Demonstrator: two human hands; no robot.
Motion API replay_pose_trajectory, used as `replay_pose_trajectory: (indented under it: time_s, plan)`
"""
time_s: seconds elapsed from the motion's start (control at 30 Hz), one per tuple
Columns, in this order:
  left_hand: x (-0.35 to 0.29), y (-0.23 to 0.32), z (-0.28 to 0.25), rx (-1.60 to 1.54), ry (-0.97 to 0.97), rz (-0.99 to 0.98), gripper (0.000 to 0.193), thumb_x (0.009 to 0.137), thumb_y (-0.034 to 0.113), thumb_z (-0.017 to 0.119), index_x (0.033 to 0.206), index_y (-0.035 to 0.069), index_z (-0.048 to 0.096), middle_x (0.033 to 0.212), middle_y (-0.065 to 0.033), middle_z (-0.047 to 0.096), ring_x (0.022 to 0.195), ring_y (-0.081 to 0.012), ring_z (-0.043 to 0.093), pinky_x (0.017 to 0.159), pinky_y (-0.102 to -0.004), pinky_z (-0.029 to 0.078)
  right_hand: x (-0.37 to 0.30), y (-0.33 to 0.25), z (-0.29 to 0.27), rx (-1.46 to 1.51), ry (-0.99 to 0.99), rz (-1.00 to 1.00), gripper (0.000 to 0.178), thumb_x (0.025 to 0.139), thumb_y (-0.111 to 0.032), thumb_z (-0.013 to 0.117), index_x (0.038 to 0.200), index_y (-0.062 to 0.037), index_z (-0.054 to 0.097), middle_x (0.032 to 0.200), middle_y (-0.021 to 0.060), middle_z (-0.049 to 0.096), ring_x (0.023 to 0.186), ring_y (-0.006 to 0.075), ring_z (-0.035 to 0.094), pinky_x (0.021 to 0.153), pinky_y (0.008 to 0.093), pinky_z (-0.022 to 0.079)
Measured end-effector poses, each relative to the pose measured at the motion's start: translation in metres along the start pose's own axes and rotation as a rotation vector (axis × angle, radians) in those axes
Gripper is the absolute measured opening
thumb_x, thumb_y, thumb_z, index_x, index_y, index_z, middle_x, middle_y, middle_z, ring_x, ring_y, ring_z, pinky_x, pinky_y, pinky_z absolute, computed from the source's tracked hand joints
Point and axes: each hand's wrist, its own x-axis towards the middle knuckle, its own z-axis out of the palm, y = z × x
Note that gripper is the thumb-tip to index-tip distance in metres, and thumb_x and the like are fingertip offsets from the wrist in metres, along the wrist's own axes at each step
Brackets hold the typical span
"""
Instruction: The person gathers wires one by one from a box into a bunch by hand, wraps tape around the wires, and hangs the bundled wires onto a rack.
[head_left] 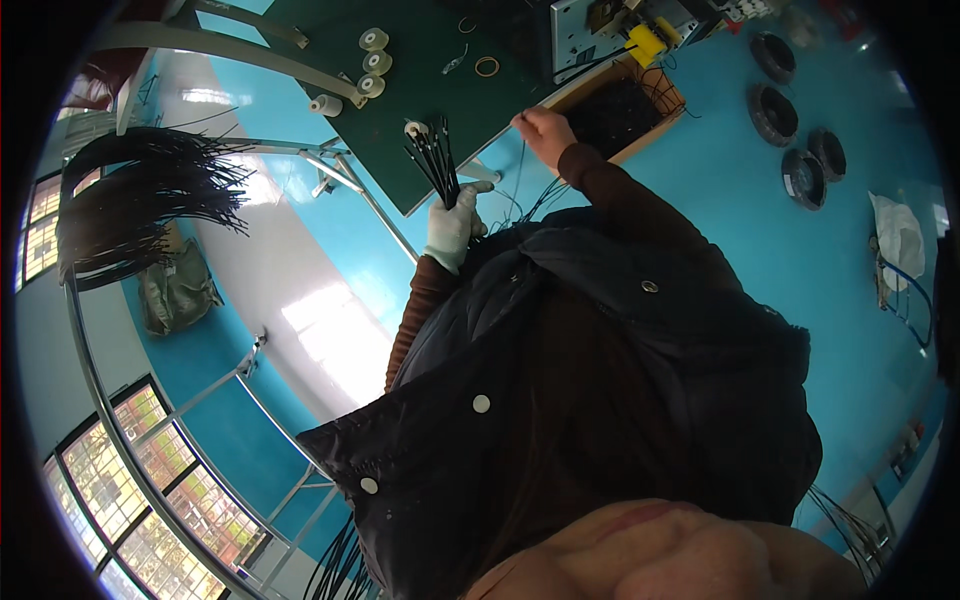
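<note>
One tan box [641, 142] — black wires [663, 92] (inside)

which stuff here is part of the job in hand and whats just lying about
Seemingly in the job:
black cable bundle, held in the gloved left hand
wooden box, near the bare right hand

Probably just lying about:
pale rolls on the green table
black coils on the blue floor
grey sack
white bag

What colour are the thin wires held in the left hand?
Black: the wires in the left hand show in the head view.
</note>
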Motion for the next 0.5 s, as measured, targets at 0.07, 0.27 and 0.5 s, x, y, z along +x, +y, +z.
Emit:
replay_pose_trajectory:
  time_s: [0.07, 0.27, 0.5]
  plan:
    - [0.0, -0.002, -0.001, 0.023, -0.004, 0.019, 0.032, 0.094, 0.025, 0.047, 0.099, -0.003, 0.062, 0.05, 0.0024, 0.039, 0.041, -0.0078, 0.037, 0.044, -0.0252, 0.039, -0.005, -0.002, 0.006, -0.184, -0.056, -0.214, 0.021, 0.088, -0.02, 0.054, 0.085, -0.0002, 0.06, 0.084, 0.0166, 0.058, 0.08, 0.0348, 0.056, 0.069, 0.0409, 0.045]
    - [0.002, 0.005, 0.003, -0.012, -0.017, 0.01, 0.036, 0.093, 0.029, 0.049, 0.104, -0.004, 0.059, 0.048, 0.0028, 0.035, 0.041, -0.0077, 0.035, 0.046, -0.0245, 0.039, -0.026, 0.003, 0.009, -0.196, -0.139, -0.222, 0.02, 0.089, -0.019, 0.051, 0.082, -0.0007, 0.058, 0.081, 0.0166, 0.055, 0.077, 0.0355, 0.055, 0.068, 0.0422, 0.044]
    - [0.032, 0.042, -0.002, 0.136, -0.122, 0.07, 0.039, 0.094, 0.026, 0.045, 0.117, -0.004, 0.054, 0.082, -0.0112, 0.063, 0.051, -0.008, 0.048, 0.053, -0.0223, 0.044, -0.073, 0.004, 0.012, -0.3, -0.406, -0.122, 0.029, 0.09, -0.027, 0.051, 0.08, -0.001, 0.055, 0.08, 0.0162, 0.057, 0.077, 0.0358, 0.057, 0.067, 0.0434, 0.044]
